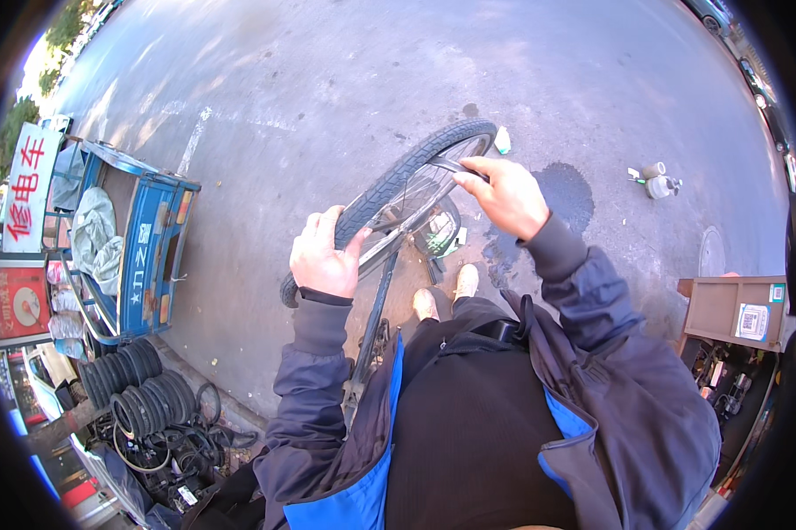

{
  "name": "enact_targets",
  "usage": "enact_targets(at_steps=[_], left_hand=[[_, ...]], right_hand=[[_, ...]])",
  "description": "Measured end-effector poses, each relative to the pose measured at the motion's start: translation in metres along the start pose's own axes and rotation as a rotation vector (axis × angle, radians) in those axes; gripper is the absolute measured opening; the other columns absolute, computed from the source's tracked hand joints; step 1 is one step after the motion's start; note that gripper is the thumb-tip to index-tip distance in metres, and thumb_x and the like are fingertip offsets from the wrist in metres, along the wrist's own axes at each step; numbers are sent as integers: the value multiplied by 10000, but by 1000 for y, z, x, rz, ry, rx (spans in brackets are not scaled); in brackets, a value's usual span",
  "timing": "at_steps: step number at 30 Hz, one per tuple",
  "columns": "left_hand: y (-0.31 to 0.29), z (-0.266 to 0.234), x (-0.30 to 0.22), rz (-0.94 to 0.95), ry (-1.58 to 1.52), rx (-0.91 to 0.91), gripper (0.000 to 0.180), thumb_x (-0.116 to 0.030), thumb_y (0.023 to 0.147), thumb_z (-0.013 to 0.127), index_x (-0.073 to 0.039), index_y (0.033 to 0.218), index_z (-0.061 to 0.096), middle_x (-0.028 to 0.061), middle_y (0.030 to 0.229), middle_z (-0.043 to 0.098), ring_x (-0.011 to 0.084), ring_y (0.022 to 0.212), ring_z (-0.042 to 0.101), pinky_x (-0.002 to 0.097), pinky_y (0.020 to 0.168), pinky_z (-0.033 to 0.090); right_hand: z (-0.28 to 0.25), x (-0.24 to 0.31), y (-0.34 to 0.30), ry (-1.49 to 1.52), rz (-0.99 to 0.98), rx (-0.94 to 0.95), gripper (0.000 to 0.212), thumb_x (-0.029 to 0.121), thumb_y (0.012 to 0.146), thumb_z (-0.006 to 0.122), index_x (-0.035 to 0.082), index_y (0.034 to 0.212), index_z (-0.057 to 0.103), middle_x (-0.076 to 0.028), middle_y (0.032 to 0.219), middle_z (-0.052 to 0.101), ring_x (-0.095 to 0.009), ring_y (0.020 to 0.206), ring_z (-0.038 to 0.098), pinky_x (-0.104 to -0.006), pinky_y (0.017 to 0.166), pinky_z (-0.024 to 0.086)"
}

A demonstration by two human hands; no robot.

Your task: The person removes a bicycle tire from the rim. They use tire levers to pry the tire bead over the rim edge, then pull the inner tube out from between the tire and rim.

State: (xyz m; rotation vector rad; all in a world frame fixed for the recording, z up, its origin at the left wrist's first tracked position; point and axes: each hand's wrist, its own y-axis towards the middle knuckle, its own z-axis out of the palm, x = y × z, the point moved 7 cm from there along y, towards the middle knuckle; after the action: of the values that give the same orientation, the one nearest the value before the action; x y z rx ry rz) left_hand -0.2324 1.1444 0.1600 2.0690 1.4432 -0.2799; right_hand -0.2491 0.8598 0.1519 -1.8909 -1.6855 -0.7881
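A bicycle wheel with a black treaded tyre stands slanted in front of me, its spokes and rim facing my body. My left hand is closed round the near left part of the tyre, thumb on the inner side. At the wheel's far right part, my right hand pinches a dark, flat, rubbery strip that runs to the tyre; it looks like inner tube, but its kind is not certain. The bicycle's dark frame reaches from the wheel down past my left forearm.
A blue cart stands at left, with stacked tyres and tangled tubes below it. At right are a brown box and a container. A wet patch darkens the pavement; my shoes stand beneath the wheel.
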Motion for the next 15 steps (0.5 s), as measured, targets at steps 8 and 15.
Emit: enact_targets(at_steps=[8, 15], left_hand=[[-1, 2, -3, 10, 30, -16, 462, -225, 770, 865, -79, 1169, 685, 105, 981, 679, 318, 857, 673, 400, 761, 523], [-10, 0, 7, 15, -3, -48, 453, -183, 786, 865, -64, 1183, 683, 104, 958, 669, 275, 854, 676, 355, 775, 525]], right_hand=[[86, -40, -24, 502, 231, -72, 326, 343, 1040, 626, 37, 927, 614, 43, 731, 501, -83, 679, 445, -287, 626, 414], [138, -55, -15, 844, 158, 43, 586, 554, 1033, 534, 64, 719, 606, 56, 605, 429, -73, 601, 390, -270, 563, 337]])
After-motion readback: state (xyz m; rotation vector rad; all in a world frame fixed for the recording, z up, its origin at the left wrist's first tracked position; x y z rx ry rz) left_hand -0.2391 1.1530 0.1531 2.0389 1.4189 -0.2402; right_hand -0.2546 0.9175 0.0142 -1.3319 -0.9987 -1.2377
